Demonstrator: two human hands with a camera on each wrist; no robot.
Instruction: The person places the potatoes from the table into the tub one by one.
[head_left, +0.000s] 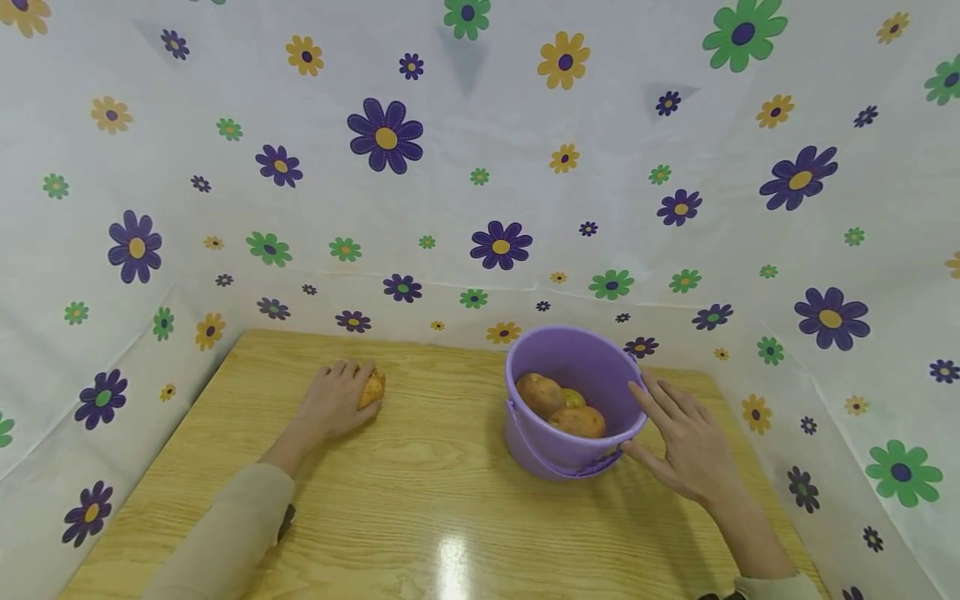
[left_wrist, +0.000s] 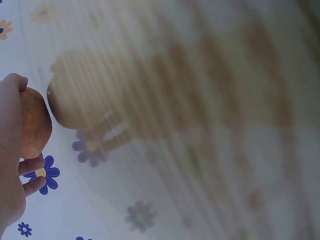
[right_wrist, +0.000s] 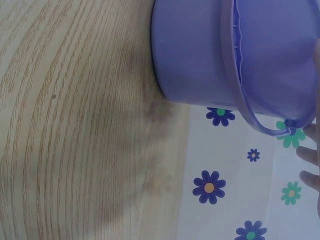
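On the left part of the table, my left hand (head_left: pixel 337 400) grips a brown potato (head_left: pixel 374 388). In the left wrist view the thumb lies over one side of this potato (left_wrist: pixel 36 122), and other fingers show at its opposite side. A purple bucket (head_left: pixel 573 346) stands upright to the right, its handle (head_left: pixel 547 467) hanging down at the front. Inside are two potatoes (head_left: pixel 579 422) and a partly hidden yellow-green round item (head_left: pixel 572 398). My right hand (head_left: pixel 686 442) touches the bucket's right rim with extended fingers; the right wrist view shows some fingertips (right_wrist: pixel 309 154) beside the bucket.
The light wooden table (head_left: pixel 420 517) has its far edge against a white sheet (head_left: pixel 442 200) printed with flowers. This sheet also rises along the left and right sides.
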